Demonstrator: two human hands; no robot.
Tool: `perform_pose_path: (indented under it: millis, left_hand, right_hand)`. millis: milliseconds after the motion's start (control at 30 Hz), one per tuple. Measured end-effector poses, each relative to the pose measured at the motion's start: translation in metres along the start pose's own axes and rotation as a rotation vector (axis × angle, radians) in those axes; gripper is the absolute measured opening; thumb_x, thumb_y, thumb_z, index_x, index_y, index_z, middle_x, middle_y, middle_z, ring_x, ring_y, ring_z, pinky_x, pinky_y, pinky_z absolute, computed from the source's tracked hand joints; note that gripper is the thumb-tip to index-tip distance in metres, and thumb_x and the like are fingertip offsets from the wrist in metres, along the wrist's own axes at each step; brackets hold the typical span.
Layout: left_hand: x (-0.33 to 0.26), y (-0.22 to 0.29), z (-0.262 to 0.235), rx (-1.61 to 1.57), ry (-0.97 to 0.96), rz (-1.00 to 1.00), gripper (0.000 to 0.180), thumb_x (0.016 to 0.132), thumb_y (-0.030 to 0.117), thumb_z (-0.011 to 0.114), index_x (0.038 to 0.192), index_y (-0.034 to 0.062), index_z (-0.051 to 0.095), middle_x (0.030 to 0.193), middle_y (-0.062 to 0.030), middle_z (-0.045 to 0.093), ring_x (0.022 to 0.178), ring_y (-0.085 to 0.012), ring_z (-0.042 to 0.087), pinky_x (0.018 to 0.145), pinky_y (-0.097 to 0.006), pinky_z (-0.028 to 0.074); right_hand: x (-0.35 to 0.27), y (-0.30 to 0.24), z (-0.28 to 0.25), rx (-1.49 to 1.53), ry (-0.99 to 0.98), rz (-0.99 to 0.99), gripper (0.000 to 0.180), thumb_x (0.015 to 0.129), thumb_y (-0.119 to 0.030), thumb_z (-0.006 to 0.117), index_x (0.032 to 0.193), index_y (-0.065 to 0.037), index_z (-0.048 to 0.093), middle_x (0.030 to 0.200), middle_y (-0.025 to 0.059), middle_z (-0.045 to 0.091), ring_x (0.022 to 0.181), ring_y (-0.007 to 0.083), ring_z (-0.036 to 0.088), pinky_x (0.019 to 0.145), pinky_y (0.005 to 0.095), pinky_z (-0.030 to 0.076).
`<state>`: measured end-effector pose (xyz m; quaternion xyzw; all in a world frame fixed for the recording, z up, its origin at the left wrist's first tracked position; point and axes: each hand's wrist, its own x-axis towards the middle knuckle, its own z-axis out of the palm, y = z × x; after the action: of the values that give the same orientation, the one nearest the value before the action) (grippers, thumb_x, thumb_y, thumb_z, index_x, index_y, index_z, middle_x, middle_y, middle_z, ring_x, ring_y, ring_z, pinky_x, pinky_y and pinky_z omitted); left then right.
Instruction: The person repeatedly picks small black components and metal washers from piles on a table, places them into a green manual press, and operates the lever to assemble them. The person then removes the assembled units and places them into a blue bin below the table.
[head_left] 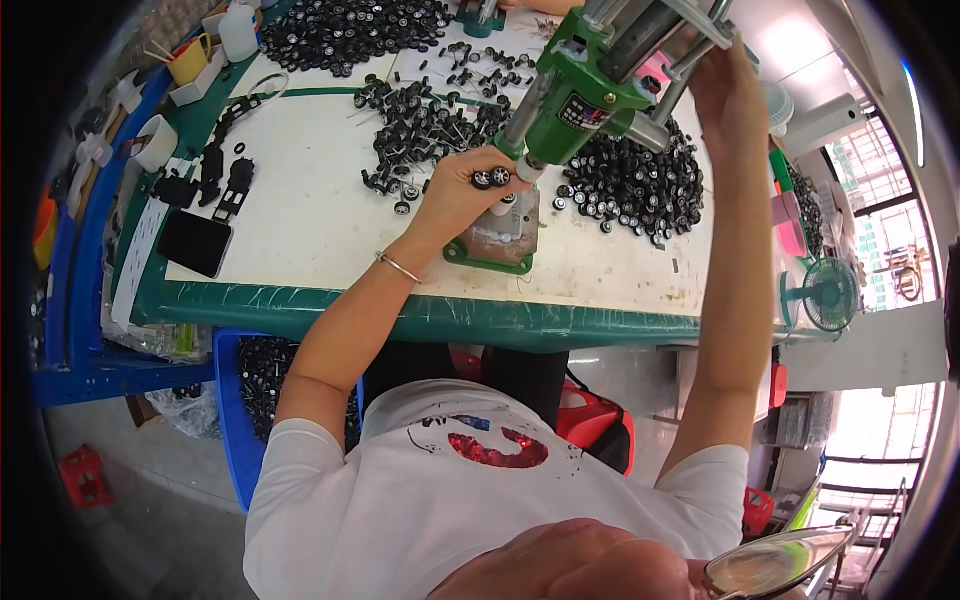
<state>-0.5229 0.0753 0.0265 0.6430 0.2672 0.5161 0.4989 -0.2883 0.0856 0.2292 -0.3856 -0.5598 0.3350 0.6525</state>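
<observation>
My left hand is closed around small black toy wheels with silver hubs, two of which show at the fingers. It is at the ram of a green hand press, just above the metal base. Up on the right, my right hand grips the press lever; part of its fingers is hidden. Left of the press lies a pile of wheels on thin axles. Loose wheels are heaped to its right.
Another wheel heap lies at the back left of the table. A dark phone and black plastic parts are near the left edge. A blue bin stands below. A green fan is at right.
</observation>
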Motion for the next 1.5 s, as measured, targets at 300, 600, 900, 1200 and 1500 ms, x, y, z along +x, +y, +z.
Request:
perform_pose_path:
  millis: [300, 600, 900, 1200, 1500]
  left_hand:
    - [0.005, 0.001, 0.0, -0.001, -0.054, 0.046, 0.017, 0.074, 0.004, 0.077, 0.088, -0.0004, 0.07, 0.084, 0.0007, 0.064, 0.077, -0.0084, 0.056, 0.072, -0.023, 0.045]
    - [0.003, 0.007, 0.003, 0.046, -0.053, 0.065, 0.017, 0.075, 0.004, 0.077, 0.089, -0.0004, 0.07, 0.084, -0.0001, 0.065, 0.077, -0.0083, 0.056, 0.072, -0.023, 0.045]
    - [0.0, 0.007, 0.002, 0.138, -0.032, 0.07, 0.015, 0.074, 0.003, 0.077, 0.086, -0.0008, 0.07, 0.085, -0.0015, 0.066, 0.08, -0.0095, 0.059, 0.076, -0.023, 0.047]
    - [-0.002, 0.002, 0.002, 0.11, -0.052, -0.002, 0.02, 0.076, 0.006, 0.076, 0.094, 0.0017, 0.072, 0.086, -0.0026, 0.067, 0.08, -0.0102, 0.06, 0.076, -0.025, 0.047]
    - [0.0, 0.013, 0.009, 0.19, 0.006, -0.05, 0.029, 0.081, 0.012, 0.074, 0.109, 0.0045, 0.067, 0.095, -0.0021, 0.067, 0.087, -0.0098, 0.061, 0.078, -0.026, 0.048]
  right_hand:
    - [0.061, -0.002, 0.017, 0.284, 0.03, -0.071, 0.021, 0.096, -0.025, 0.057, 0.079, -0.014, 0.049, 0.057, -0.0081, 0.04, 0.043, 0.0024, 0.033, 0.038, 0.0181, 0.025]
    - [0.019, -0.028, 0.003, 0.418, -0.083, -0.124, 0.026, 0.09, -0.028, 0.063, 0.074, -0.015, 0.047, 0.054, -0.0102, 0.031, 0.04, 0.0014, 0.024, 0.034, 0.02, 0.016]
    - [-0.034, -0.034, 0.05, 0.063, 0.058, -0.696, 0.03, 0.093, -0.027, 0.055, 0.071, -0.015, 0.039, 0.053, -0.0081, 0.028, 0.04, 0.0031, 0.018, 0.035, 0.0218, 0.016]
    - [-0.06, -0.039, 0.064, -0.026, 0.116, -0.775, 0.033, 0.095, -0.026, 0.049, 0.069, -0.014, 0.035, 0.053, -0.006, 0.025, 0.04, 0.004, 0.016, 0.036, 0.0228, 0.016]
    - [0.037, -0.005, -0.011, 0.402, -0.152, -0.139, 0.027, 0.092, -0.025, 0.06, 0.072, -0.014, 0.044, 0.055, -0.0088, 0.029, 0.041, 0.0019, 0.023, 0.036, 0.0199, 0.016]
